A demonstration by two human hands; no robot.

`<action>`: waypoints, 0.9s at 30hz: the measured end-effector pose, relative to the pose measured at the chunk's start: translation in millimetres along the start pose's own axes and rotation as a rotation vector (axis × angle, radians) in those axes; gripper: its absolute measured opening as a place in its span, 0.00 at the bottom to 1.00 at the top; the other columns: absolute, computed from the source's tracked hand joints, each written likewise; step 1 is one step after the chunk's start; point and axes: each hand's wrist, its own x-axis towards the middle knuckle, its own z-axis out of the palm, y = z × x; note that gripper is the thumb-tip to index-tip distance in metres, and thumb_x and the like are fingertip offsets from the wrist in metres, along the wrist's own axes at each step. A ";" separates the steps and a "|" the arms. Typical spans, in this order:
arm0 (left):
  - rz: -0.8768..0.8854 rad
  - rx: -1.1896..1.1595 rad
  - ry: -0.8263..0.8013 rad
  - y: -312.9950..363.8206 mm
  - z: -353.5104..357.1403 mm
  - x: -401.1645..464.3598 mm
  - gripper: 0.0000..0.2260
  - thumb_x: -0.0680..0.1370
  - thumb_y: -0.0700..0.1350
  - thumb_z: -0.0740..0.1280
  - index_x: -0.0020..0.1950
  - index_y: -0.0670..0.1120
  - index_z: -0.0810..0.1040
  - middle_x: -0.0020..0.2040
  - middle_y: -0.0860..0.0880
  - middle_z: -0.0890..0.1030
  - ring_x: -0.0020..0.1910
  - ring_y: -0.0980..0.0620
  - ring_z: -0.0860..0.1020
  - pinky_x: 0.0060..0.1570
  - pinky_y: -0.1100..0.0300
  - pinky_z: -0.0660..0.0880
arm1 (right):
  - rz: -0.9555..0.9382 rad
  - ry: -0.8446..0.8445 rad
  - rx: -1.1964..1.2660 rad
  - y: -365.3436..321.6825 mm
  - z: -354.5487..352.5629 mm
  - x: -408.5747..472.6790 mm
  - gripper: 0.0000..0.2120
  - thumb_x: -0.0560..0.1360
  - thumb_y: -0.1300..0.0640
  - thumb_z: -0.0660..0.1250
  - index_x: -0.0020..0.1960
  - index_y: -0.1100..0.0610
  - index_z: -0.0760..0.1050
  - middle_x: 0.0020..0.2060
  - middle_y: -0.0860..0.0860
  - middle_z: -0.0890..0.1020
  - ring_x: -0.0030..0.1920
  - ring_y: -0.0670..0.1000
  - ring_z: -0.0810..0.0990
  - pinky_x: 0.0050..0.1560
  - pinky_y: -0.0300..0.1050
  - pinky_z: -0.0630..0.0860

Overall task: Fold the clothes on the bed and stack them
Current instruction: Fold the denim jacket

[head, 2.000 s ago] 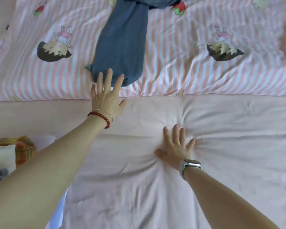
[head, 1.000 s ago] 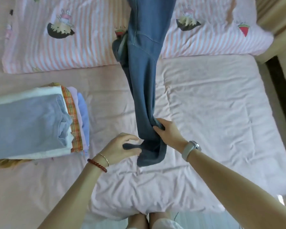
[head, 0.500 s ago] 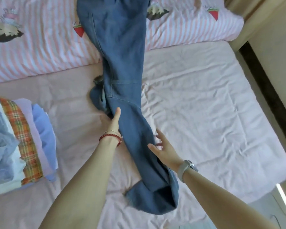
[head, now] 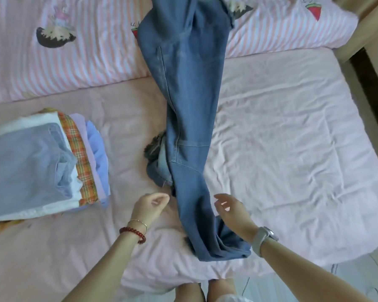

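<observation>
Since half a second ago both hands have lifted off the jeans [head: 188, 127], which lie lengthwise on the bed [head: 292, 149], hem nearest. Left hand [head: 150, 205] and right hand [head: 231, 209] flank the leg, loosely curled, holding nothing.

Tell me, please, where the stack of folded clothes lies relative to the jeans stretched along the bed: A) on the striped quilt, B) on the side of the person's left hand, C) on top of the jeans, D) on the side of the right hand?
B: the stack of folded clothes rests on the pink sheet beyond the left hand, clear of the jeans.
</observation>
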 end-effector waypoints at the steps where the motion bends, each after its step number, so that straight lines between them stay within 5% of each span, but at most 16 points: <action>1: -0.004 -0.017 0.102 1.0 -7.8 9.9 0.09 0.75 0.44 0.69 0.54 0.45 0.79 0.50 0.45 0.80 0.52 0.44 0.79 0.52 0.55 0.74 | -0.031 0.074 0.039 -10.9 3.1 8.5 0.13 0.77 0.58 0.61 0.61 0.55 0.75 0.53 0.52 0.78 0.45 0.48 0.76 0.51 0.43 0.74; 3: 0.049 -0.054 0.269 10.5 -19.6 37.4 0.20 0.74 0.44 0.70 0.64 0.41 0.73 0.62 0.40 0.75 0.61 0.43 0.73 0.59 0.57 0.69 | -0.125 0.157 0.097 -39.0 9.3 33.3 0.14 0.77 0.59 0.61 0.61 0.57 0.74 0.54 0.53 0.77 0.45 0.48 0.75 0.50 0.39 0.72; 6: 0.054 -0.202 0.121 27.8 -15.4 75.1 0.32 0.75 0.44 0.69 0.74 0.41 0.56 0.72 0.43 0.64 0.71 0.46 0.64 0.70 0.55 0.60 | -0.154 0.152 0.231 -81.0 16.5 70.7 0.17 0.77 0.56 0.62 0.65 0.58 0.70 0.52 0.53 0.77 0.46 0.48 0.74 0.52 0.40 0.71; 9: 0.108 -0.192 0.048 32.4 7.5 76.8 0.18 0.78 0.36 0.63 0.67 0.37 0.68 0.61 0.43 0.76 0.60 0.44 0.74 0.61 0.56 0.69 | 0.003 0.006 0.504 -108.8 15.8 93.0 0.33 0.74 0.46 0.65 0.74 0.53 0.57 0.59 0.52 0.73 0.49 0.48 0.74 0.59 0.48 0.73; 11: 0.272 -0.084 0.084 32.3 20.8 52.4 0.09 0.78 0.35 0.62 0.56 0.35 0.75 0.51 0.45 0.78 0.50 0.49 0.76 0.49 0.63 0.69 | 0.017 -0.029 0.457 -117.1 14.8 98.6 0.41 0.72 0.43 0.68 0.76 0.53 0.51 0.67 0.51 0.68 0.57 0.48 0.73 0.64 0.48 0.70; 13: 0.403 -0.004 -0.038 29.2 25.5 25.5 0.06 0.77 0.39 0.64 0.48 0.37 0.77 0.45 0.44 0.79 0.43 0.48 0.77 0.43 0.61 0.70 | -0.004 0.014 0.359 -118.5 12.9 97.3 0.36 0.71 0.49 0.70 0.72 0.59 0.58 0.66 0.54 0.71 0.61 0.52 0.72 0.64 0.47 0.69; 16: 0.414 0.083 -0.145 19.7 13.2 4.6 0.08 0.75 0.43 0.68 0.49 0.39 0.81 0.44 0.43 0.79 0.43 0.47 0.78 0.47 0.55 0.75 | -0.041 0.076 0.307 -110.0 5.3 80.2 0.14 0.75 0.61 0.65 0.59 0.63 0.68 0.53 0.61 0.78 0.51 0.56 0.77 0.50 0.47 0.73; 19: 0.432 0.016 0.087 26.2 -8.6 -2.5 0.04 0.74 0.42 0.70 0.46 0.43 0.82 0.42 0.52 0.78 0.43 0.53 0.78 0.46 0.64 0.74 | 0.019 -0.003 0.473 -79.5 -17.0 56.9 0.12 0.76 0.67 0.62 0.59 0.62 0.71 0.55 0.62 0.78 0.54 0.57 0.77 0.58 0.51 0.74; 22: 0.501 0.132 0.213 39.9 -12.2 1.4 0.06 0.74 0.41 0.69 0.50 0.43 0.80 0.47 0.49 0.78 0.47 0.50 0.77 0.48 0.63 0.71 | 0.137 -0.108 0.451 -34.3 -54.4 31.7 0.11 0.76 0.68 0.63 0.57 0.60 0.74 0.52 0.60 0.80 0.56 0.60 0.78 0.57 0.52 0.74; 27: 0.534 0.256 0.054 64.3 19.5 16.7 0.18 0.75 0.44 0.67 0.64 0.43 0.72 0.61 0.45 0.73 0.61 0.47 0.71 0.60 0.59 0.67 | 0.333 0.582 -0.088 32.3 -124.6 30.3 0.25 0.76 0.61 0.61 0.72 0.58 0.60 0.66 0.61 0.70 0.65 0.62 0.68 0.64 0.56 0.66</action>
